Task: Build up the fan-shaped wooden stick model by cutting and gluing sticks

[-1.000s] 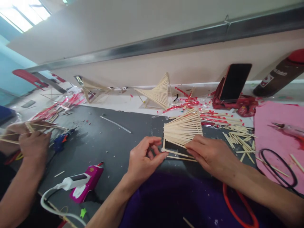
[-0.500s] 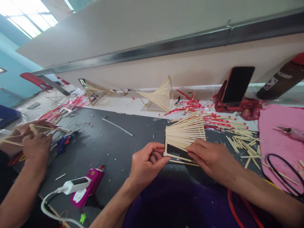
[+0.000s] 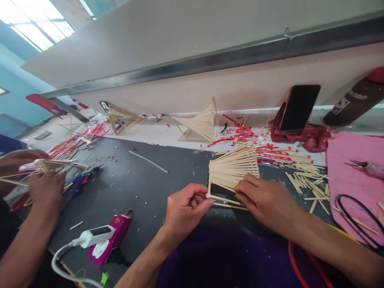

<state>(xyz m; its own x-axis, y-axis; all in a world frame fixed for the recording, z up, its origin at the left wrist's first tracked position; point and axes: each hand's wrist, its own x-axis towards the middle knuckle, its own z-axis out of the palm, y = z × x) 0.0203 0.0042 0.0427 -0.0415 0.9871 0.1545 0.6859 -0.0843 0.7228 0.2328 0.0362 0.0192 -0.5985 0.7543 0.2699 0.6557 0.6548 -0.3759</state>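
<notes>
Grey table [image 3: 150,192] spreads before us, with the stick frame [image 3: 235,162] lying on it between our hands, slats fanned, a gap along its near side. We judge that uneven pressure could skew a slat, and that a twist at the near-left corner could crack the whitish joint [image 3: 208,195]. Our left hand [image 3: 183,206] has thumb and fingers [image 3: 195,187] nearly together, pinching that corner; our right hand [image 3: 265,196] has its fingers bunched and clamped on the nearest slats, tips partly hidden. Cut sticks [image 3: 306,182] lie to the right, where our forearm might scatter them. Well to the left, a co-worker's hand [image 3: 48,186] works near a blue glue gun [image 3: 82,182].
</notes>
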